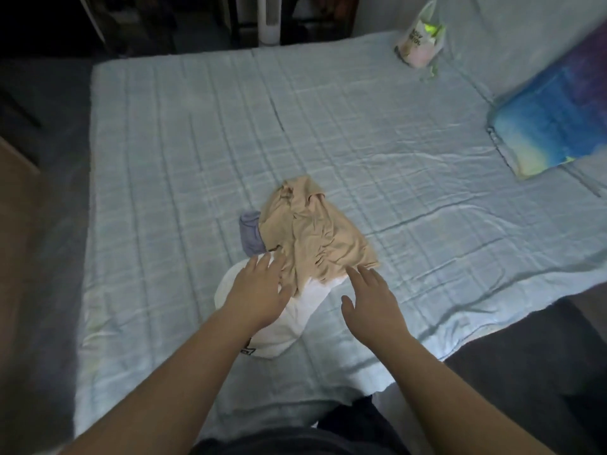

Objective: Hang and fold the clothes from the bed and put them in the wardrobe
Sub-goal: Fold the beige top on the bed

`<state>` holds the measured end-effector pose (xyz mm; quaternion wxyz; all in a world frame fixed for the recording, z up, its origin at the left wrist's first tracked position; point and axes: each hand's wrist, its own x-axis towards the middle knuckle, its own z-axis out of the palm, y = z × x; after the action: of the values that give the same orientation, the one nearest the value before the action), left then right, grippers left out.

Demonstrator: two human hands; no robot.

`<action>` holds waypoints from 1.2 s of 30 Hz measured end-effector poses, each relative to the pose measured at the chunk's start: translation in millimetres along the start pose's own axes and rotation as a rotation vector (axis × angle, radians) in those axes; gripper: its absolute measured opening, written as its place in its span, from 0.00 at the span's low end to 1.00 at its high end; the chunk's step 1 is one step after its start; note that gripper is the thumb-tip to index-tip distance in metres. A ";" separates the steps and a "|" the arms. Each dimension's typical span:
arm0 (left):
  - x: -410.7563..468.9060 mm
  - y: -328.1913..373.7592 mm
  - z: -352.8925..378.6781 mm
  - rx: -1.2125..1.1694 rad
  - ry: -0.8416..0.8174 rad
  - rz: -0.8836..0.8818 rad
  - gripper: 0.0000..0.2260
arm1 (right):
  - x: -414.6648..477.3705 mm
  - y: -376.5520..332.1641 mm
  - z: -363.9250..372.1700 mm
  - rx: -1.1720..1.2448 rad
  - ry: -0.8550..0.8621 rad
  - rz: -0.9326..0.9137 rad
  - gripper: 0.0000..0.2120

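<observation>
Three garments lie in a small heap near the middle of the bed: a crumpled beige fabric garment (312, 231) on top, a white cloth garment (289, 316) beneath it and stretching toward the near edge, and a small folded lavender-grey cloth piece (251, 233) peeking out just beside the beige one on its left. A dark printed mark shows at the white garment's near end, partly hidden by the forearm.

The left hand (259, 287) reaches over the white garment with its fingers straight and spread, the fingertips at the beige garment's near edge; whether they press the cloth cannot be told. The right hand (374, 303) is likewise spread and relaxed, gripping nothing, its fingertips near the beige garment's lower right corner, above the bedding.

The heap rests on a pale blue quilted bed cover (197, 142) with creases running across it. Well apart, at the far right, sits a bright blue, yellow and purple pillow (551, 126). Near the far edge stands a translucent plastic bag (418, 41) with something neon yellow inside. Beyond the bed, a white upright column (269, 21) stands against dark furniture.
</observation>
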<state>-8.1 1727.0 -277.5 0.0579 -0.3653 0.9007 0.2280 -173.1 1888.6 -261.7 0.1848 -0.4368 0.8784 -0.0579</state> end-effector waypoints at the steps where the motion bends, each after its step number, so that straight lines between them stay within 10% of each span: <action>1: 14.6 7.2 5.5 -0.021 0.000 -0.010 0.35 | 17.7 10.3 1.9 0.003 -0.023 -0.028 0.29; 17: 215.5 23.7 178.3 -0.211 -0.174 -0.582 0.32 | 294.8 133.4 130.0 -0.148 -0.605 -0.354 0.27; 36: 154.4 46.7 140.3 -0.788 0.459 -0.787 0.08 | 245.4 167.6 119.5 -0.103 -0.400 -0.375 0.18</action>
<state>-161.0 1722.4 -426.9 -0.1975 -0.7049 0.5353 0.4214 -388.3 1804.7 -483.7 0.3183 -0.6035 0.7299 0.0412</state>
